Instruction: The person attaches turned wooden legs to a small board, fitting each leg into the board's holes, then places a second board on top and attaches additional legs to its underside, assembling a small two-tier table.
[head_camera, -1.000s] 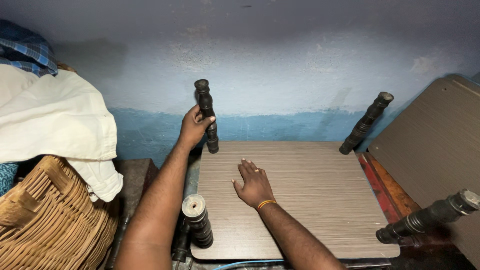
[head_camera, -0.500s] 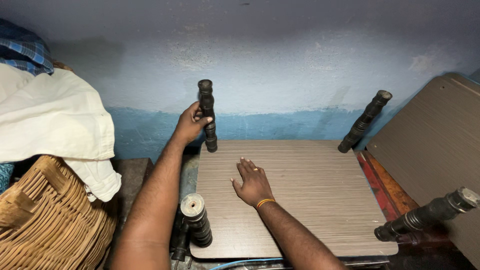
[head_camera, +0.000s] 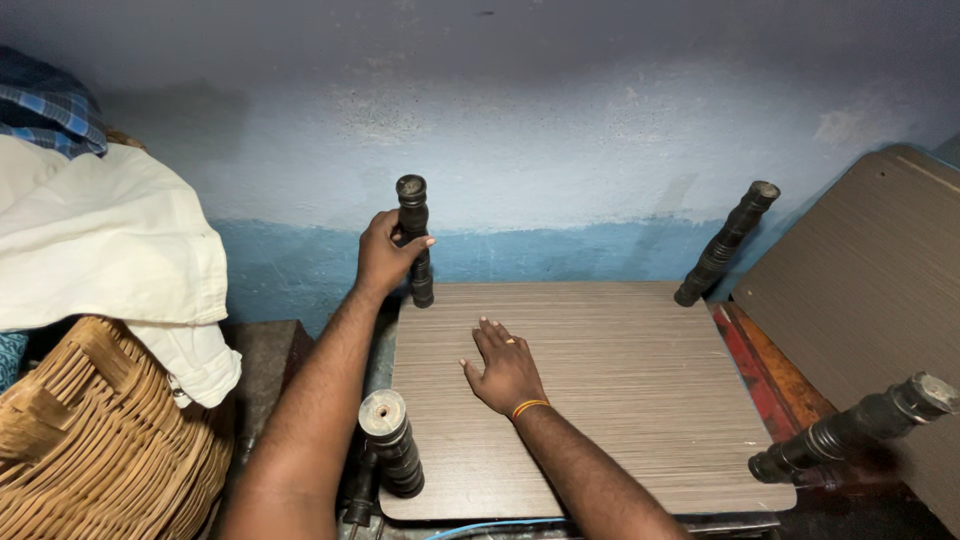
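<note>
A small table lies upside down, its wood-grain board (head_camera: 620, 400) facing up and black turned legs sticking up at the corners. My left hand (head_camera: 385, 255) grips the far-left leg (head_camera: 415, 240) about midway up. My right hand (head_camera: 505, 370) rests flat on the board, fingers spread, with a band on the wrist. The near-left leg (head_camera: 390, 445) stands next to my left forearm. The far-right leg (head_camera: 725, 245) and near-right leg (head_camera: 860, 425) lean outward, untouched.
A woven basket (head_camera: 90, 450) sits at the left with white cloth (head_camera: 110, 260) and a blue checked cloth (head_camera: 45, 115) above it. Another wood-grain board (head_camera: 870, 300) leans at the right. A blue-and-white wall (head_camera: 560, 130) stands right behind the table.
My left hand stays on the far-left leg, with the thumb shifted slightly. My right hand and the table stay put.
</note>
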